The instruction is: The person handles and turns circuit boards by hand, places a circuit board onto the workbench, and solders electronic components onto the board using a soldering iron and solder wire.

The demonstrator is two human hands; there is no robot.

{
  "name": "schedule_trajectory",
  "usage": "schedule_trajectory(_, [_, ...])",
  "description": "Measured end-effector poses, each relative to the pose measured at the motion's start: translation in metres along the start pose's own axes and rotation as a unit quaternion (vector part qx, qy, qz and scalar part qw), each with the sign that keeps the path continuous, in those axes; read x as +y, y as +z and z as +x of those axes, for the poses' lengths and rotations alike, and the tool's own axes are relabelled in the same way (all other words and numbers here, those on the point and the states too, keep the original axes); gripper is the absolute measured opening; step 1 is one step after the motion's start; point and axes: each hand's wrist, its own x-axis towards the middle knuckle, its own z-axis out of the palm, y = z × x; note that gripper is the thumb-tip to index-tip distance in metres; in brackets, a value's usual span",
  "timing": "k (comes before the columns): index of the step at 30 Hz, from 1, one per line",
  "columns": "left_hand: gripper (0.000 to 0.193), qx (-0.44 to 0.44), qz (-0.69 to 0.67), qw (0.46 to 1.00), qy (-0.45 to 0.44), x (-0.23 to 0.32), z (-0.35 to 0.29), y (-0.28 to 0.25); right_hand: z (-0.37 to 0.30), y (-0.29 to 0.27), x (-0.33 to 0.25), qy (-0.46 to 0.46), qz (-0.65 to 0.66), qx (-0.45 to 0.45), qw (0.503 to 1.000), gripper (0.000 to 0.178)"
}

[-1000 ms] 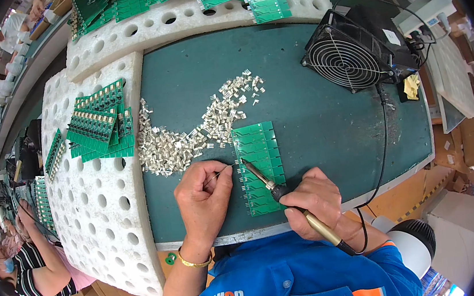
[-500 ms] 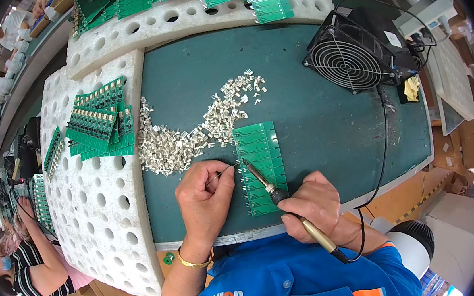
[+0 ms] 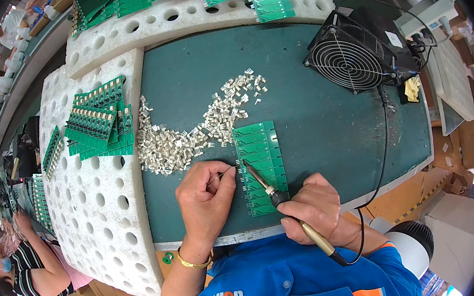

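A green circuit board panel [image 3: 268, 170] lies on the dark green work mat, small white connectors along its left edge. My right hand [image 3: 312, 206] is closed round a soldering iron [image 3: 313, 233], whose tip touches or nearly touches the board's left edge. Just left of that edge, my left hand [image 3: 204, 195] pinches a thin solder wire [image 3: 216, 178] between thumb and forefinger, its end close to the iron's tip. A heap of small white pin connectors [image 3: 176, 145] spreads beyond my left hand, reaching up to the board's far corner.
Finished-looking boards [image 3: 98, 122] are stacked on a white foam block [image 3: 90, 204] at left. More bare green boards [image 3: 268, 0] lie on foam at the back. A black fan [image 3: 343, 59] stands at the right; the iron's cord [image 3: 386, 149] runs down past it. A co-worker [image 3: 35, 261] sits at far left.
Both hands, the soldering iron and the board stay almost in place; the iron's handle has shifted very slightly. At far left the co-worker's arm has moved a little.
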Motion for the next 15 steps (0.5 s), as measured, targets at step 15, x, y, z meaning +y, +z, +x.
schedule_trajectory(15, [0.009, 0.009, 0.026, 0.999, 0.025, 0.0003, 0.0007, 0.0021, 0.0004, -0.0024, -0.0025, -0.011, -0.018, -0.027, 0.999, 0.031])
